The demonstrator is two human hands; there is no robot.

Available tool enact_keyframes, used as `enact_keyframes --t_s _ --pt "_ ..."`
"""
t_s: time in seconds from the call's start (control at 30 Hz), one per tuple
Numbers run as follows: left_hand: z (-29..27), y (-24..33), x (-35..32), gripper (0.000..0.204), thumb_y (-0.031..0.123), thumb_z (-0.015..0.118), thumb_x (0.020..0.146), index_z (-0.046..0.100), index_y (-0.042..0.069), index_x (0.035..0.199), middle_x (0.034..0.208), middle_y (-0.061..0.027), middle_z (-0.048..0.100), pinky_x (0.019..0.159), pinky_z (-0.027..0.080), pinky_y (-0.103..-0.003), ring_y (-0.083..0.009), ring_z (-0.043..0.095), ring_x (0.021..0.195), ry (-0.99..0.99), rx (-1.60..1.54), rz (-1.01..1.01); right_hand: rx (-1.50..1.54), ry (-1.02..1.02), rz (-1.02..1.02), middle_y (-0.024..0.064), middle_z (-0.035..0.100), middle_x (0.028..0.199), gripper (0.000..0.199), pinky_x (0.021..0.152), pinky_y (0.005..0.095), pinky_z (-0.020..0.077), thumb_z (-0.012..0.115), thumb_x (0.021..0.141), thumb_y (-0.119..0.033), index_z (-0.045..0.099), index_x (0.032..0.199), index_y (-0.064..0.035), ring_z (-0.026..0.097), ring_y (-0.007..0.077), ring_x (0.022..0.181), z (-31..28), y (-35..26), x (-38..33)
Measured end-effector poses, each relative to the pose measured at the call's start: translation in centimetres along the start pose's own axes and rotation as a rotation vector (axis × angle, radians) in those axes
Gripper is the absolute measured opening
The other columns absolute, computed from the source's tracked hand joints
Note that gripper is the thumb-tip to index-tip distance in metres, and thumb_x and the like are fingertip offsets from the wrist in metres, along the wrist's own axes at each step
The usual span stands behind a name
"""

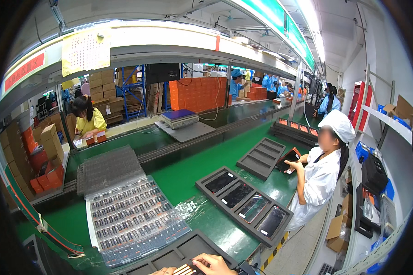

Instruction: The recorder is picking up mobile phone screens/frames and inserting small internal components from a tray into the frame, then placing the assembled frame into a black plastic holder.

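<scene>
At the bottom edge, my right hand (211, 264) has its fingers bent and pressed against a dark flat piece with pale strips (184, 270). My left hand (164, 271) grips the other side of that piece. Only its fingertips show, and the lower part of the piece is cut off by the frame. Both hands are over a black foam tray (170, 257) with recesses. Beyond it, to the left, lies a clear plastic tray (135, 220) filled with rows of small dark parts.
Farther right, a black tray (201, 185) holds several dark phones (254, 207). Behind it lies another black tray (261, 158). A co-worker in white (319, 176) stands at right holding a dark device. A stack of clear trays (109, 169) and a scale (180, 119) sit on the green bench.
</scene>
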State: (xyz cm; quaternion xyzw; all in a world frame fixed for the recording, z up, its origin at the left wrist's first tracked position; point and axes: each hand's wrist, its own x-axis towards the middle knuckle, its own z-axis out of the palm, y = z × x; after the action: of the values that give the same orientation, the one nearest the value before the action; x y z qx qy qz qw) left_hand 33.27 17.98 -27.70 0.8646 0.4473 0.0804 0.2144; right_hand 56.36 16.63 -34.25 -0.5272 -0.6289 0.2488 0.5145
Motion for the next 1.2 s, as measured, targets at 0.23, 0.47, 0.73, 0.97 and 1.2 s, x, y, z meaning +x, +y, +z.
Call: enact_keyframes --t_s 0.23,0.47,0.73,0.97,1.2 --pt "0.3 0.0 -0.2 0.061 0.032 0.076 0.078 0.055 0.009 0.13 0.113 -0.0149 0.067 0.082 0.056 -0.042 -0.0332 0.068 0.099 0.005 0.003 0.0 0.071 0.032 -0.011 0.0131 0.074 0.096 0.018 0.072 0.0328 0.0566 0.063 0.096 -0.012 0.072 0.111 -0.0074 0.074 0.0245 0.082 0.3 -0.7 0.1" --pt "0.0 0.4 0.0 0.06 0.032 0.076 0.078 0.055 0.008 0.129 0.112 -0.0142 0.067 0.082 0.055 -0.042 -0.0334 0.067 0.101 0.003 -0.01 0.011 0.129 0.027 -0.019 0.0087 0.075 0.1 0.011 0.074 0.0294 0.0582 0.064 0.096 -0.006 0.068 0.105 -0.0001 0.073 0.0175 0.085 -0.3 1.0 0.1" --pt "0.0 -0.8 0.4 0.052 0.035 0.075 0.081 0.057 0.014 0.125 0.11 -0.0065 0.069 0.074 0.059 -0.037 -0.0258 0.071 0.094 0.018 0.049 0.019 0.195 -0.027 0.09 0.0158 0.076 0.105 0.011 0.077 0.0257 0.0533 0.055 0.102 -0.008 0.051 0.107 0.0007 0.071 0.0133 0.095 -0.2 1.9 0.4" --pt "1.1 -1.2 0.0 0.052 0.033 0.075 0.081 0.057 0.014 0.127 0.113 -0.0051 0.069 0.074 0.059 -0.037 -0.0255 0.071 0.095 -0.006 0.057 0.006 0.272 0.021 0.023 0.016 0.075 0.108 0.01 0.078 0.0277 0.0538 0.063 0.097 -0.005 0.055 0.102 0.0004 0.07 0.0162 0.089 0.2 1.4 0.5" --pt "1.0 -1.1 0.0 0.053 0.031 0.076 0.08 0.057 0.014 0.127 0.112 -0.0051 0.068 0.073 0.059 -0.037 -0.0257 0.071 0.094 0.007 0.036 0.019 0.345 -0.107 0.137 0.0105 0.074 0.097 0.008 0.083 0.0314 0.0561 0.074 0.086 0.001 0.07 0.093 -0.0006 0.07 0.0168 0.092 -0.8 0.0 0.4"
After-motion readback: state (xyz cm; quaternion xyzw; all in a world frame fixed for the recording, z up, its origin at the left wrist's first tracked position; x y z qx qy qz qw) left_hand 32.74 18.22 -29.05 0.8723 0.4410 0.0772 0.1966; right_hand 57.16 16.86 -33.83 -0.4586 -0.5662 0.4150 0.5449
